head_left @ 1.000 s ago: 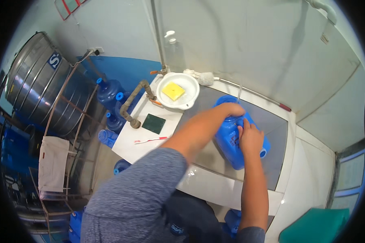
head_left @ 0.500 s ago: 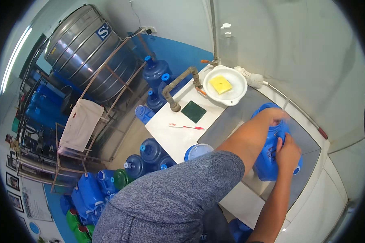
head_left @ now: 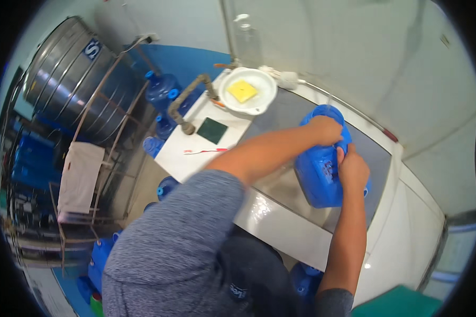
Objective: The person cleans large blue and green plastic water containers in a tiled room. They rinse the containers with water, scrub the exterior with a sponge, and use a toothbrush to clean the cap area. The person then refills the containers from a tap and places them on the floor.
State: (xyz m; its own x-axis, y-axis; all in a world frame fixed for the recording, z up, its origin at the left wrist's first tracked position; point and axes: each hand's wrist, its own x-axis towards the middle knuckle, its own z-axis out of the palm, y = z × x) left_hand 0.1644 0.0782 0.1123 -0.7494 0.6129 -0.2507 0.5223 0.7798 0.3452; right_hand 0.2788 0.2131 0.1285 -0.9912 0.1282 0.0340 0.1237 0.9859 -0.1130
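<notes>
Left hand (head_left: 327, 131) set at the upper end of a slim blue water jug (head_left: 317, 182), forearm reaching across from the left; its fingers are hidden from us, so we cannot tell whether they stand apart or together; right hand (head_left: 353, 168) clamped on the jug's handle, thumb on the side toward the left hand; we place the jug inside the grey tiled sink (head_left: 288, 105), toward its right edge, a small pale-ringed spout (head_left: 366, 191) beside the right wrist; beyond the left hand we see a round blue rim (head_left: 328, 108), part of the jug or separate, we cannot tell.

Left of the sink, on the white surface (head_left: 172, 164), we list: red-and-white toothbrush (head_left: 205, 151) toward the near edge; dark green scouring pad (head_left: 212, 130) beyond it; bent metal pipe (head_left: 181, 104) along the left edge; white plastic basin (head_left: 273, 94) at the far right corner, yellow sponge (head_left: 242, 91) in it; along the sink's far edge, a long-handled brush (head_left: 390, 136), pale head beside the basin, dark red grip at the far right corner.
</notes>
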